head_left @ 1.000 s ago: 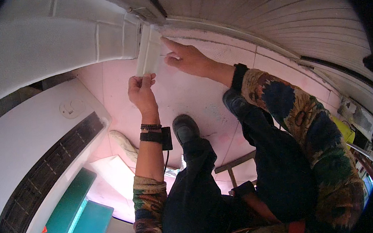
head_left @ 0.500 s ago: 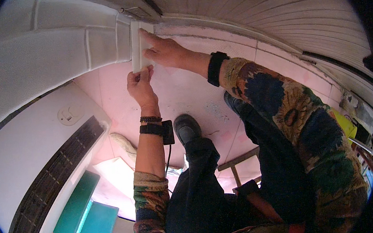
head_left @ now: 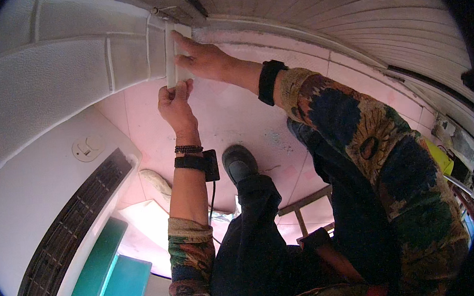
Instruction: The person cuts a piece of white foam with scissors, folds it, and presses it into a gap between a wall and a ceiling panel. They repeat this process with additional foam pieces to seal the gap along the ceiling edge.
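Note:
A white, flat-faced strip (head_left: 170,58) stands along the edge of the white textured wall panel, at the top left of centre. My left hand (head_left: 177,108) pinches its near end between thumb and fingers. On its right side lies my right hand (head_left: 204,59), with the index finger stretched along the upper face and the thumb lower down. The other fingers of that hand are folded and partly hidden. Both hands touch the strip, which reaches up to the corner by the ribbed panel.
Pink floor tiles (head_left: 233,109) lie under my hands, with my shoe (head_left: 239,163) on them. A white appliance with a dark grille (head_left: 69,230) stands at left, near teal panels (head_left: 120,291). A ribbed panel (head_left: 361,19) bounds the far side. Something yellow (head_left: 439,157) is at right.
Both hands and the strip appear slightly farther left and up in the picture. The grip on the strip looks the same.

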`<act>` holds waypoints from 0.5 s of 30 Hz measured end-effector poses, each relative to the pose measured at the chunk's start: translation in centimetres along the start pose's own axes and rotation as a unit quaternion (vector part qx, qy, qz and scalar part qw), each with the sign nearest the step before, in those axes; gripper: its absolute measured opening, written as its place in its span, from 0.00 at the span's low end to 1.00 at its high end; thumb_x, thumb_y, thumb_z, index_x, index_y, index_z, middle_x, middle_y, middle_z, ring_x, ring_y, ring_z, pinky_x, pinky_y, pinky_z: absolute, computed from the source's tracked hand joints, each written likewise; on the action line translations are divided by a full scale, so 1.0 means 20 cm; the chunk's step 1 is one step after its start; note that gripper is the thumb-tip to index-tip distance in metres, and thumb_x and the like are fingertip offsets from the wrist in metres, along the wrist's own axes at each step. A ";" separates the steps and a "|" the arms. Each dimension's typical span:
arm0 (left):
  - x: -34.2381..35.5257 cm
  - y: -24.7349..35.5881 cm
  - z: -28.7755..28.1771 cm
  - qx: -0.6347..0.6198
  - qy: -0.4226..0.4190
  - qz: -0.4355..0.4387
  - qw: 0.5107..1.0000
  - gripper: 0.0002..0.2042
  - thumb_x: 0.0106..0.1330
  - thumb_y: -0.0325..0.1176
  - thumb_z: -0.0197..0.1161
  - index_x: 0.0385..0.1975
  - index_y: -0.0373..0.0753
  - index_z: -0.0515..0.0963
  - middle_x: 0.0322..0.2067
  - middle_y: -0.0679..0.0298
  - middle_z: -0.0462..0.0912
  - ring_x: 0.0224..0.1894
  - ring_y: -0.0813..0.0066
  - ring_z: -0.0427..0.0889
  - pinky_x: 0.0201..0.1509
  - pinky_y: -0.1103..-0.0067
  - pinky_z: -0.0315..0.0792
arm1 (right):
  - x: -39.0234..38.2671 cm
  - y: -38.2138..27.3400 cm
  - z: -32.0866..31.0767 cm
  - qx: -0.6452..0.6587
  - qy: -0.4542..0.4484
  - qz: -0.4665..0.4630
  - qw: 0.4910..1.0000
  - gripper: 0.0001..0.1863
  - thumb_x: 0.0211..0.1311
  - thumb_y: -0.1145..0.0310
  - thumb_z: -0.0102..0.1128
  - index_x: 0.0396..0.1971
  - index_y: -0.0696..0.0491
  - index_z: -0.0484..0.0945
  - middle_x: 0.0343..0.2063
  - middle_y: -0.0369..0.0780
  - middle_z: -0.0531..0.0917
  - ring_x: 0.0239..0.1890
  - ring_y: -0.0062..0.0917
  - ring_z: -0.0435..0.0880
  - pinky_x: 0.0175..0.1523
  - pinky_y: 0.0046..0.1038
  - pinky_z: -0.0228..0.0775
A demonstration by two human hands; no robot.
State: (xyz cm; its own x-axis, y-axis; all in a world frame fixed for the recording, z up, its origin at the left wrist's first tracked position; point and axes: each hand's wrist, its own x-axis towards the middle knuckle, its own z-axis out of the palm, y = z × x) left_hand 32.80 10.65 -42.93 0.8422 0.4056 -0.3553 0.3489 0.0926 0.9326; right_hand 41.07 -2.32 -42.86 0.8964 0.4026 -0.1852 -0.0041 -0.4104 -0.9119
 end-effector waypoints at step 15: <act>0.04 -0.01 -0.03 -0.021 0.009 0.004 1.000 0.06 0.65 0.23 0.60 0.28 0.31 0.71 0.30 0.57 0.80 0.34 0.71 0.84 0.44 0.79 0.80 | 0.04 -0.07 0.00 -0.007 -0.010 0.041 0.999 0.40 0.68 0.54 0.49 0.71 0.51 0.41 0.47 0.61 0.77 0.48 0.50 0.80 0.55 0.38 0.72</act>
State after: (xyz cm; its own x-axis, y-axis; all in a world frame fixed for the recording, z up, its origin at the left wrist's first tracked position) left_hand 33.03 11.52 -43.38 0.8376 0.4223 -0.3466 0.3236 0.1276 0.9376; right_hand 41.85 -1.39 -41.84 0.8839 0.3841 -0.2670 -0.0705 -0.4548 -0.8878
